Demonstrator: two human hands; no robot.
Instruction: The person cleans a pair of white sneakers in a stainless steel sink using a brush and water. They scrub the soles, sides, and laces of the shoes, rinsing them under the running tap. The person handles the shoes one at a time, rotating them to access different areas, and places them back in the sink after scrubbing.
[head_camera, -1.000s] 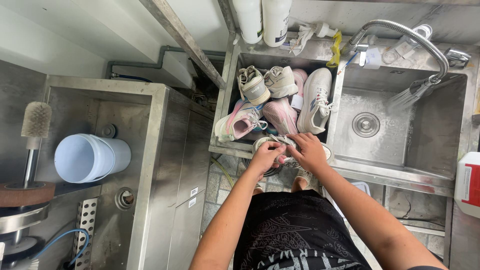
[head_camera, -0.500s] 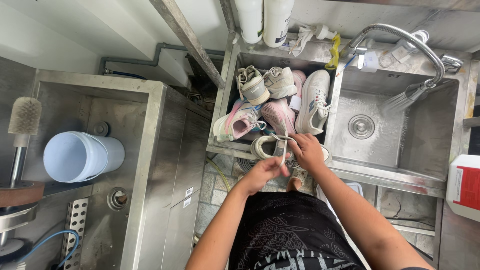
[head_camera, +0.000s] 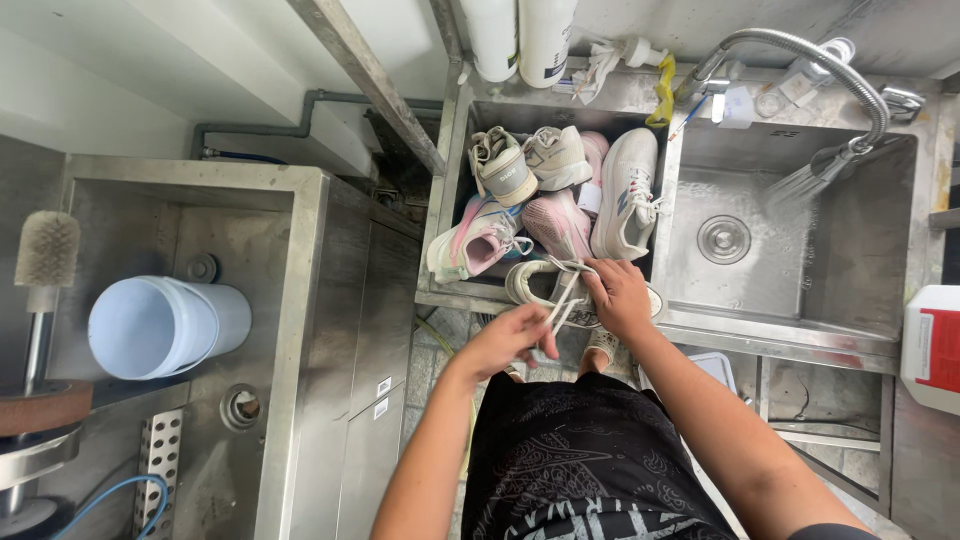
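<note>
Pinching thin white laces (head_camera: 562, 300), left hand (head_camera: 505, 340) beside rounded sneaker (head_camera: 540, 285)

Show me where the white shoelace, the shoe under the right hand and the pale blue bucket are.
white shoelace (head_camera: 562, 300), head view, on the stretched strands between the hands.
shoe (head_camera: 525, 282), head view, on its white toe rim.
pale blue bucket (head_camera: 160, 325), head view, on its open mouth.
</note>
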